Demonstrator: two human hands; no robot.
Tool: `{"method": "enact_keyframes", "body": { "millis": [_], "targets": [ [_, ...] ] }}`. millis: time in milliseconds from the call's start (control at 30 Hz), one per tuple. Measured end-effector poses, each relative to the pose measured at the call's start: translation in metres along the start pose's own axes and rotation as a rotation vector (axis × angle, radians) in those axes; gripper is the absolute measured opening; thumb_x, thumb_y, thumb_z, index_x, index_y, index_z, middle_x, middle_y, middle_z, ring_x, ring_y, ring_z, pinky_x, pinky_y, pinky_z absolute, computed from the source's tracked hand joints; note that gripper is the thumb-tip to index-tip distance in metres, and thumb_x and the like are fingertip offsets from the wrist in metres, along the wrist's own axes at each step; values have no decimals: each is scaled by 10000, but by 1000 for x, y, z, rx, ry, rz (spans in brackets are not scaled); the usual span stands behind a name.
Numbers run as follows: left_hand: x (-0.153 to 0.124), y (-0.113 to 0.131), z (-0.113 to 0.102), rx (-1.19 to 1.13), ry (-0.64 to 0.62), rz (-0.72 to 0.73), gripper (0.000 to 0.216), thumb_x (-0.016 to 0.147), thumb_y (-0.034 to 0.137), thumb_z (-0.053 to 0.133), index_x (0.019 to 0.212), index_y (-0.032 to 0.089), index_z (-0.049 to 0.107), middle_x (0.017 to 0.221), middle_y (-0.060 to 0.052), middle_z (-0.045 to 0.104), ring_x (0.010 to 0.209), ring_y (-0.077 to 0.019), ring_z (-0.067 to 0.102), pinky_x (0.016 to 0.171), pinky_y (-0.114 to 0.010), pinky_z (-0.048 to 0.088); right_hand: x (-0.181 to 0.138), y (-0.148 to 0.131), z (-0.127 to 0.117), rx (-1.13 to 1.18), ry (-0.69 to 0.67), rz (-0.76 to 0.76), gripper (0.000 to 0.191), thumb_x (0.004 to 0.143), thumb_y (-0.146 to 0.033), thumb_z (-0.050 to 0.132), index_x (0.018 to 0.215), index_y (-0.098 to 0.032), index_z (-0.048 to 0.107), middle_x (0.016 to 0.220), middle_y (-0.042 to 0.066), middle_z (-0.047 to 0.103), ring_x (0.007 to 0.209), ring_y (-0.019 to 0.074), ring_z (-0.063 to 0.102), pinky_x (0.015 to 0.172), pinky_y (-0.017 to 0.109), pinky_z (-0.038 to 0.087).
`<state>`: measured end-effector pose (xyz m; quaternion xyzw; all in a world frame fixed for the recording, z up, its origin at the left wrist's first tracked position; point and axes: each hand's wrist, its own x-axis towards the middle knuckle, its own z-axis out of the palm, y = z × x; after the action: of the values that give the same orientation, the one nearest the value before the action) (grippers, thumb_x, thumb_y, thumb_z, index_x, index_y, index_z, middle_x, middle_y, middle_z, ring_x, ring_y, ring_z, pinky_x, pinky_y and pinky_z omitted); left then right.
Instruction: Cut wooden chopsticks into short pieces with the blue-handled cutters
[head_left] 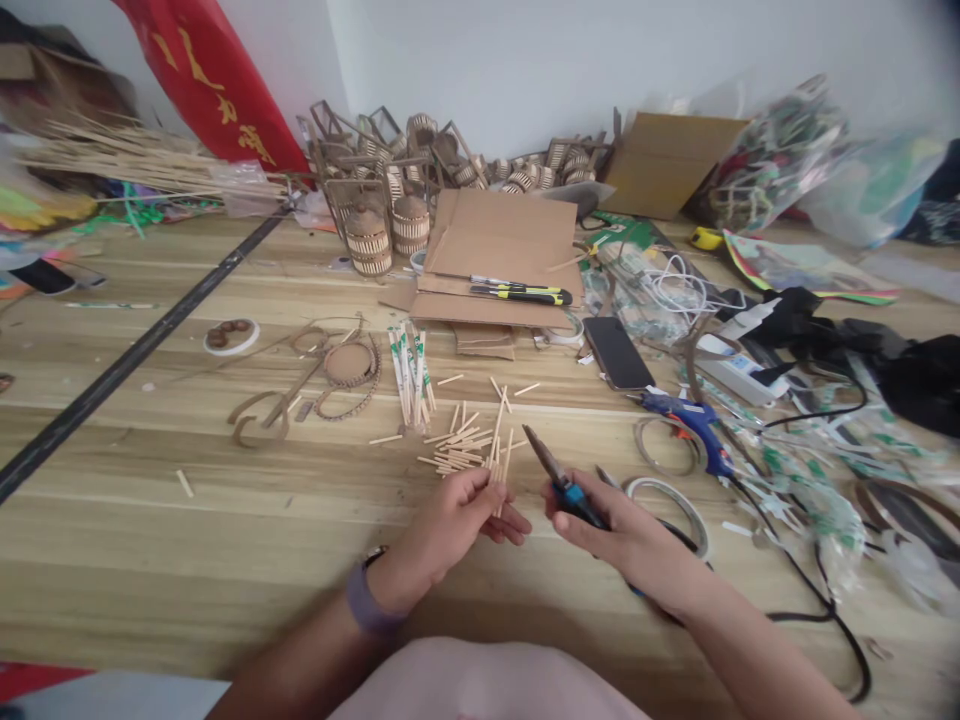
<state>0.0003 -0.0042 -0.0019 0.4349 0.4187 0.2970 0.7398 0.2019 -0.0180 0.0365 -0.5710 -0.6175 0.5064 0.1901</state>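
Pinching thin sticks [496, 480] in the left hand [461, 515], gripping a blue-handled cutter [576, 499] in the right hand [626, 530], just apart! Best to level the ends, clear of that blade [544, 456]. Mind the white ring [700, 518] crowding rightward; swing left over tabletop [277, 520]; beyond the loose pile [457, 450], watch the cardboard stack's [502, 230] edge.
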Motion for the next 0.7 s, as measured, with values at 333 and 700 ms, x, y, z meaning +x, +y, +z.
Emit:
{"method": "enact_keyframes", "body": {
  "millis": [333,700],
  "targets": [
    [-1,0,-2,-32,-52,-44,534,771,633,601,962,134,584,689,-59,711,578,-157,655,567,-253,466,-8,7,-20,209,-329,177,382,824,-547,597,884,-170,607,778,20,575,716,157,499,658,285,398],
    [-1,1,1,51,-142,-72,496,788,646,561,794,150,565,657,-48,678,543,-136,626,531,-234,439,4,-2,-6,256,-338,229,310,758,-454,658,886,-173,626,839,25,584,750,155,515,674,282,426]
  ]
}}
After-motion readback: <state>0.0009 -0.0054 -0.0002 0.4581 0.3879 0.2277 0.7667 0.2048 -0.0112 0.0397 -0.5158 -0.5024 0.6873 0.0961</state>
